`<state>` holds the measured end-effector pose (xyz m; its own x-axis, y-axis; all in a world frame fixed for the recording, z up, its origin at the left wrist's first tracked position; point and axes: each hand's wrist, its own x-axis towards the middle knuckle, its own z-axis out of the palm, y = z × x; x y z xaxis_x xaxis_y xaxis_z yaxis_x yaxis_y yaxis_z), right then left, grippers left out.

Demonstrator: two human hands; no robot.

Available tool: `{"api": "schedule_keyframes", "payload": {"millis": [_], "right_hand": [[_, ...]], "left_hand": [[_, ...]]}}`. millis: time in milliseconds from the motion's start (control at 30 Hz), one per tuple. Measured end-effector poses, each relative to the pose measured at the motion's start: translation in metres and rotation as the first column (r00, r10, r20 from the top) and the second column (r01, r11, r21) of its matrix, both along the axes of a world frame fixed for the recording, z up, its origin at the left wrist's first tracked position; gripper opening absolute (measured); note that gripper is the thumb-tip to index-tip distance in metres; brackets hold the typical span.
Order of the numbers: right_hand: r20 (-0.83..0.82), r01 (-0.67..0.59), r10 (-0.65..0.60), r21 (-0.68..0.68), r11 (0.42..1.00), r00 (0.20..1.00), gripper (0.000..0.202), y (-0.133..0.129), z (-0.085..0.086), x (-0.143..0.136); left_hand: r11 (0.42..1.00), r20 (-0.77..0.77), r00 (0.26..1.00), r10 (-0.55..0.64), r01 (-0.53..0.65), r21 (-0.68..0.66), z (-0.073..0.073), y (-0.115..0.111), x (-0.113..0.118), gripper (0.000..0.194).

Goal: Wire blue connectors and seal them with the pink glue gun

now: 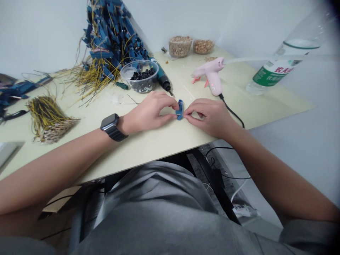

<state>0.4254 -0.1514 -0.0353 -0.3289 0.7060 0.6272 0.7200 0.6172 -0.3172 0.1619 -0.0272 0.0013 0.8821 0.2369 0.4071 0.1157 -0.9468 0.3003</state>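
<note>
A small blue plastic piece (180, 110) stands lengthwise near the front edge of the table, between my two hands. My left hand (155, 110), with a dark watch on its wrist, grips the piece's left side between thumb and forefinger. Close against its right side, my right hand (209, 115) has thumb and forefinger pinched together. Whatever lies in that right pinch is too small to make out. Thin dark wires (130, 103) lie on the table just left of my left hand.
A pink glue gun (212, 74) with a black cord stands behind my right hand. Behind my left are a screwdriver (163, 79) and a clear bowl of black parts (143, 79). A wire bundle (50, 118), heaped blue pieces (111, 39) and a water bottle (276, 69) surround the work area.
</note>
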Motion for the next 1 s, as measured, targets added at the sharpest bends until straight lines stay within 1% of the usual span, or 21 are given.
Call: {"api": "schedule_keyframes", "payload": {"millis": [100, 233, 400, 600, 700, 800, 1000], "right_hand": [[0.016, 0.04, -0.039, -0.036, 0.999, 0.999, 0.017, 0.0, -0.001, 0.0], [0.026, 0.065, -0.064, -0.062, 0.996, 0.998, 0.018, 0.0, -0.001, 0.0], [0.03, 0.057, -0.056, -0.032, 0.998, 0.998, 0.018, -0.002, 0.0, -0.001], [0.032, 0.084, -0.082, -0.069, 0.994, 0.996, 0.019, -0.002, 0.002, -0.001], [0.037, 0.079, -0.077, -0.052, 0.996, 0.996, 0.02, -0.002, 0.001, -0.002], [0.033, 0.059, -0.058, -0.018, 0.998, 0.998, 0.02, -0.001, 0.0, -0.002], [0.045, 0.084, -0.083, -0.023, 0.996, 0.996, 0.019, -0.001, -0.002, -0.004]], "left_hand": [[0.999, 0.028, 0.999, 0.022, -0.023, 0.024, -0.005, -0.005, 0.0, 0.025], [0.998, 0.019, 0.998, 0.057, -0.057, 0.025, -0.01, -0.007, 0.0, 0.027], [0.999, 0.038, 0.999, 0.024, -0.025, 0.028, -0.014, -0.006, -0.002, 0.029], [0.999, 0.065, 0.997, -0.029, 0.027, 0.037, -0.019, -0.005, -0.003, 0.029], [0.997, 0.052, 0.997, -0.05, 0.047, 0.053, -0.021, -0.004, -0.002, 0.03], [0.997, 0.035, 0.998, -0.049, 0.047, 0.065, -0.021, -0.003, -0.002, 0.03], [0.996, 0.024, 0.999, -0.036, 0.034, 0.08, -0.023, -0.003, -0.002, 0.03]]}}
